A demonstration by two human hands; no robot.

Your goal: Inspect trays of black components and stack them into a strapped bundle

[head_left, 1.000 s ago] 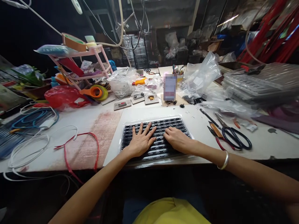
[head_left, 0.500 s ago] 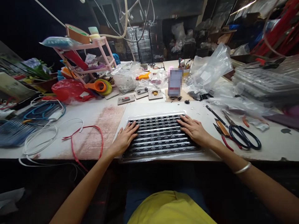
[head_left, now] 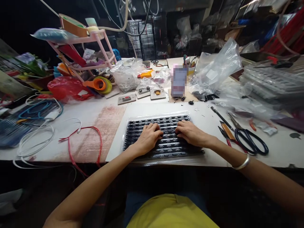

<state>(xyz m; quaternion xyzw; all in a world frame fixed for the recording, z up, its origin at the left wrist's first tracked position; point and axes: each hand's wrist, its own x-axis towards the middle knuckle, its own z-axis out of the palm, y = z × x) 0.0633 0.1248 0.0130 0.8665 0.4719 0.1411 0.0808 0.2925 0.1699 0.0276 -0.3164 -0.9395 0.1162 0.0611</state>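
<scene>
A clear plastic tray (head_left: 156,114) lies near the table's front edge, filled with rows of small black parts (head_left: 169,144) that have shiny bands between them. My left hand (head_left: 149,136) rests over the left-middle rows, its fingers curled down. To the right, my right hand (head_left: 188,131) also bends its fingers onto the rows, close to the left one. Fingertips of both hands touch the parts, but whether they pinch any piece is hidden. A bangle (head_left: 242,163) circles my right wrist.
Large dark-handled scissors (head_left: 251,141) and red-handled pliers (head_left: 226,134) lie right of the tray. Red wire (head_left: 101,142) and white cable (head_left: 38,139) lie left. Behind stand a phone-like upright object (head_left: 179,80), plastic bags (head_left: 219,68) and a pink rack (head_left: 106,49).
Both hands have moved inward from the tray's side edges onto its middle rows, the left one farther. Their fingers, stretched out before, are now curled.
</scene>
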